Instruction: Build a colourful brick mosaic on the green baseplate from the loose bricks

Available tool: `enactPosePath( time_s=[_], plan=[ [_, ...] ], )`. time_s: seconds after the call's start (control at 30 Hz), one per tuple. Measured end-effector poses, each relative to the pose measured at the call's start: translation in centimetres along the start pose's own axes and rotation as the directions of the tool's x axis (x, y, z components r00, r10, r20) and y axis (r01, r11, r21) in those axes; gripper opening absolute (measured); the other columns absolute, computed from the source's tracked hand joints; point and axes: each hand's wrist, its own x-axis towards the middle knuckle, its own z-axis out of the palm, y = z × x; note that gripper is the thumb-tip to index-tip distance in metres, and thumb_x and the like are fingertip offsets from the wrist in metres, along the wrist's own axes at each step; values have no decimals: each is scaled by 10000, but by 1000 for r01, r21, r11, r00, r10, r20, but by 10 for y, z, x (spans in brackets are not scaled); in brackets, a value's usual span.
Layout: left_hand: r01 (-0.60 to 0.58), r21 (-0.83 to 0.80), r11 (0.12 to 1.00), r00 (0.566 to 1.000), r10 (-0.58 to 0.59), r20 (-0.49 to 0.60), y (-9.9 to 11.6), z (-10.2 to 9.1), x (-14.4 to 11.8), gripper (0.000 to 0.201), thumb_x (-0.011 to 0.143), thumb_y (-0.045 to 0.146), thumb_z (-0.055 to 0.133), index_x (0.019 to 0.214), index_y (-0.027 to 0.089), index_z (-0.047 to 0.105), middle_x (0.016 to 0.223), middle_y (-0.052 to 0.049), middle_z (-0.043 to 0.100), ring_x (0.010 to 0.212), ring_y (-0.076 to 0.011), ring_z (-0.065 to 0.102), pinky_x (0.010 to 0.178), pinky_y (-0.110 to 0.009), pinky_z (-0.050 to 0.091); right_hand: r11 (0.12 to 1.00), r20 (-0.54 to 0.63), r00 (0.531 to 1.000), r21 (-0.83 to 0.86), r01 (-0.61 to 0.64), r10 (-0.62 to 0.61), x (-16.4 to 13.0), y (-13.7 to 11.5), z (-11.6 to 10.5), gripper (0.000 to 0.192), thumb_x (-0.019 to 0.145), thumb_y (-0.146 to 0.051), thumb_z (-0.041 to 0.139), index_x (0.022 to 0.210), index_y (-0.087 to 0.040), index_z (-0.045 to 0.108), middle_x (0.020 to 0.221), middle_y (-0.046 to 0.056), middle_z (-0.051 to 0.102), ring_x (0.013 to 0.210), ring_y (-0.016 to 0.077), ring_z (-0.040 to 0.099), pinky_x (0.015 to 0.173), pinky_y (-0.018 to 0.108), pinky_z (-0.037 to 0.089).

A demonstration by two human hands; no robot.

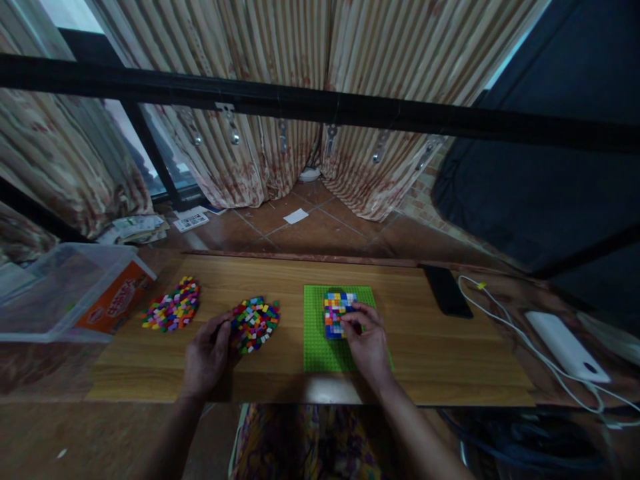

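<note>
Well out to the left of my left fingers sits a clear plastic bin, its orange label bearing pale lettering (too small and blurred for me to read). Nearer those fingers, on their left, lies a loose heap of coloured bricks; ahead of them, on the floor, is a card printed with what look like QR squares. My left fingers bend close together at the left edge of a second heap; whether they grip a brick, I cannot tell. Under my right fingers, a multicoloured brick panel sits on a green studded baseplate. They curl in a near pinch over its right side, possibly around a brick (I cannot tell). Right of them lies a black phone, then a white device.
</note>
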Motion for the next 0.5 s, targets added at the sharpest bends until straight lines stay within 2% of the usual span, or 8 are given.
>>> enactPosePath(
  time_s=[0.17, 0.33, 0.5],
  plan=[
    [-2, -3, 1000, 1000, 2, -18, 4, 0, -1, 376, 862, 460, 452, 1011, 178, 651, 1046, -81, 689, 990, -219, 634, 912, -345, 499, 1000, 9, 1000, 5, 4, -4, 0, 5, 0, 98, 778, -253, 607, 739, -228, 694, 1094, 73, 593, 1042, 230, 541, 928, 405, 405],
    [-31, -21, 999, 999, 30, -27, 4, 2, -3, 372, 872, 454, 446, 1024, 185, 654, 1033, -81, 695, 974, -213, 639, 903, -344, 499, 997, 42, 996, -5, 75, -75, 1, 10, -7, 129, 799, -317, 610, 772, -226, 697, 1071, 77, 607, 1011, 232, 560, 918, 411, 415],
    [-12, -48, 999, 999, 10, -36, 4, 3, -4, 359, 874, 428, 448, 1028, 184, 662, 1047, -82, 695, 985, -213, 634, 915, -352, 492, 966, 24, 971, -100, 238, -237, -7, -13, -6, 160, 859, -325, 563, 846, -231, 691, 1036, 64, 633, 985, 221, 558, 889, 398, 435]
  ],
)
